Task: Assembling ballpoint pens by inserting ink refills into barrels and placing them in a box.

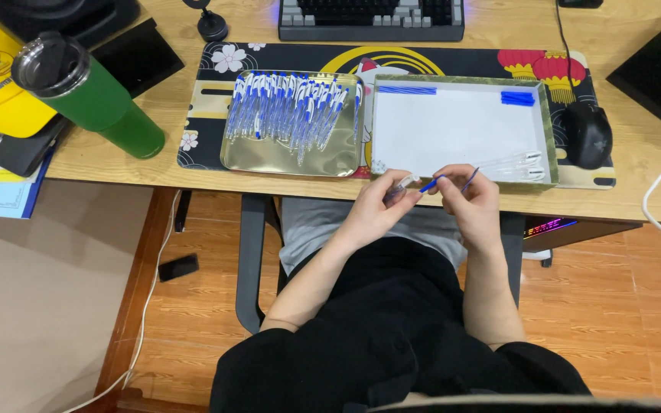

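Wooden desk [116,164] carries a patterned desk mat [208,99], a gold tray [284,157] heaped with blue-and-white pens [288,111], and a white-lined box [453,126]. Both forearms rise from the lap, bent at the wrists before the desk edge. Left hand [376,210] pinches a clear pen barrel [399,186]; right hand [472,199] grips a thin blue refill [431,183], its tip meeting the barrel.

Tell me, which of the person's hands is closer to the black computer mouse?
Right. The right hand is just left of and below the black mouse, at the desk edge; the left hand sits farther left, beyond the right hand.
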